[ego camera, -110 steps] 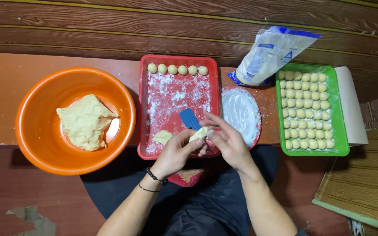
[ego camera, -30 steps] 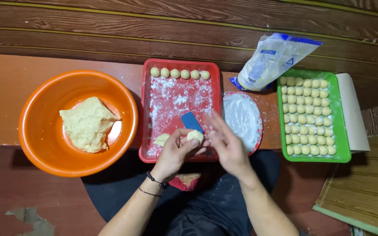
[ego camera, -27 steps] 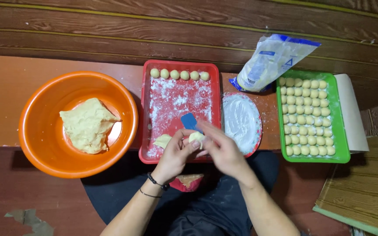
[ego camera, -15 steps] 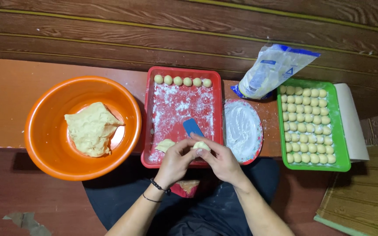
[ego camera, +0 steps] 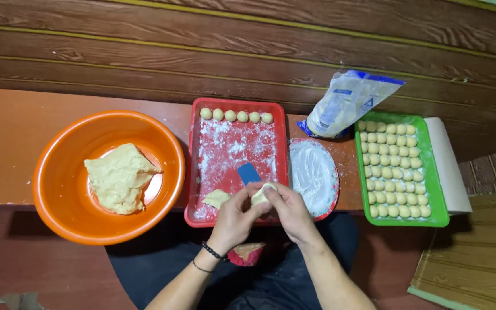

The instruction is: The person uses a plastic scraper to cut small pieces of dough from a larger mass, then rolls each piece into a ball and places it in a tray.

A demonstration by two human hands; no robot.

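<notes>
2 hands meet over the near edge of the red tray [ego camera: 193, 172]: the left hand [ego camera: 233, 215] and right hand [ego camera: 291, 211] both pinch 1 small dough piece [ego camera: 259, 194] between their fingertips. Just beyond lies a blue scraper [ego camera: 248, 173]; 5 dough balls [ego camera: 236, 115] line the far edge, the floured middle bare. The orange bowl [ego camera: 58, 189] sits left, the green tray [ego camera: 437, 189] right.
</notes>
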